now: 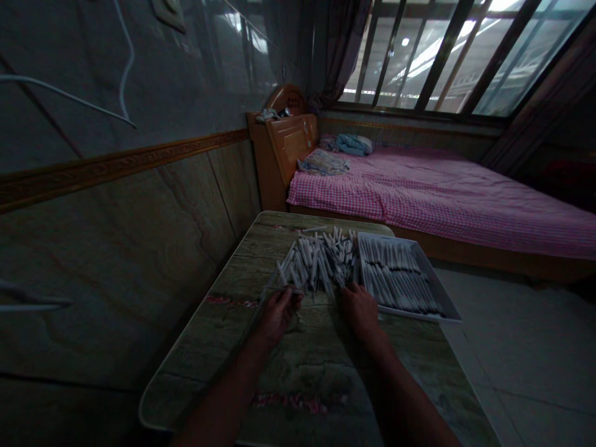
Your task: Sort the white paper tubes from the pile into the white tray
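A loose pile of slim pens (316,257), white and translucent, lies on the table in front of me. At the pile's near left edge, my left hand (279,309) is closed on one pen (274,288), which points out to the left past the fingertips. My right hand (358,307) rests at the near right edge of the pile, its fingers curled down among the pens. What those fingers grip is hidden. Close to that hand's right side is a shallow white tray (447,310) with many pens laid side by side in two rows.
The table (298,366) has a wood-stone pattern and rounded corners. Along its left runs a tiled wall (186,248). Beyond the far edge stands a bed (442,186) with a pink checked sheet and a wooden headboard (291,146). Tiled floor (512,335) shows at the right.
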Demonstrator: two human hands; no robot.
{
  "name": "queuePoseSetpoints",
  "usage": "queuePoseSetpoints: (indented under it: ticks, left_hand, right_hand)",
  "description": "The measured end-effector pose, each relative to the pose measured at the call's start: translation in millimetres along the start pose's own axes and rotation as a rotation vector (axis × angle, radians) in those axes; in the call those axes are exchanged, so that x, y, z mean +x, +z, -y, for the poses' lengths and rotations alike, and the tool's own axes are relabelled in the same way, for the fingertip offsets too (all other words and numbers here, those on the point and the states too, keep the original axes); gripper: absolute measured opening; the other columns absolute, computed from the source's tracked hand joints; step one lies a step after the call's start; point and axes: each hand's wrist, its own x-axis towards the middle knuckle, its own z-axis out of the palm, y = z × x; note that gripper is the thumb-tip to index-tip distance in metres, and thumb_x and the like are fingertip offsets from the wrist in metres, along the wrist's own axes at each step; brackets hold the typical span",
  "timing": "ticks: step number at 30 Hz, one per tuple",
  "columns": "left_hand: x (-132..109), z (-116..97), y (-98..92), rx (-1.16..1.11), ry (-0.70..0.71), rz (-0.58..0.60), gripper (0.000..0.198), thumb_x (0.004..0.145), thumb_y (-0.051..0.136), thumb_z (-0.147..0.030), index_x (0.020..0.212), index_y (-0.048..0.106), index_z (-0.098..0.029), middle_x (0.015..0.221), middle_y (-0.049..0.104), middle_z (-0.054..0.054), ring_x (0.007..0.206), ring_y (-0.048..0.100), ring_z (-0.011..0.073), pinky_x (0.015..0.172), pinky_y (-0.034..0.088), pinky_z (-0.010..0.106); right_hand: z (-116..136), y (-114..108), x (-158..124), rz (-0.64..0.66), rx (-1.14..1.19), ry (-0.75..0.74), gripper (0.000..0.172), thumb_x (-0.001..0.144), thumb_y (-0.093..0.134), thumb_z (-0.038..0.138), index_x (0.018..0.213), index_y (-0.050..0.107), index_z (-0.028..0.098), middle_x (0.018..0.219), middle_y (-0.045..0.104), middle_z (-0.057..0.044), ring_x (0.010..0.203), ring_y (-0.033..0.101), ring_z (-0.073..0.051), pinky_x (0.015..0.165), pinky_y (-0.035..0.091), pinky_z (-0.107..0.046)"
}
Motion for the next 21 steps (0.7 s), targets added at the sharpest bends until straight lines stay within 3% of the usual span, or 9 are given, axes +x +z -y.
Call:
queuePoseSetpoints:
  ticks: [8,12,16,21]
  left_hand:
    - [1,1,1.1,-0.004,0.002,0.001,0.040,0.055,0.091,-0.030,0.083,0.067,-0.014,0.073,0.072,0.001,0.069,0.070,0.0134,0.058,0.054,0.019]
    - [1,3,0.7,0.021,0.016,0.003,0.043,0.053,0.091,-0.032,0.084,0.066,-0.016,0.075,0.073,0.002,0.071,0.071,0.0154,0.061,0.054,0.022]
    - [-2,4,3.3,0.090,0.046,0.027,0.045,0.054,0.090,-0.036,0.086,0.065,-0.016,0.077,0.073,0.003,0.072,0.071,0.0165,0.064,0.054,0.024]
    - [-6,6,8.7,0.176,0.062,0.077,0.044,0.052,0.090,-0.038,0.082,0.066,-0.015,0.076,0.074,0.003,0.070,0.070,0.0159,0.066,0.055,0.026]
  right_hand:
    - [-1,13,0,-0.099,0.099,0.040,0.016,0.091,0.052,0.016,0.091,0.067,0.018,0.094,0.067,-0.011,0.087,0.061,-0.022,0.069,0.039,-0.028]
    - [11,21,-7,-0.208,0.554,0.052,0.017,0.091,0.047,0.021,0.092,0.064,0.017,0.087,0.068,-0.007,0.079,0.062,-0.019,0.069,0.043,-0.027]
    - [33,29,-13,-0.200,1.034,0.039,0.018,0.086,0.052,0.029,0.088,0.065,0.018,0.084,0.069,-0.004,0.081,0.063,-0.019,0.074,0.047,-0.028]
    - [53,35,-13,-0.199,1.348,0.109,0.018,0.076,0.060,0.031,0.087,0.067,0.018,0.080,0.069,-0.003,0.076,0.063,-0.019,0.070,0.049,-0.029]
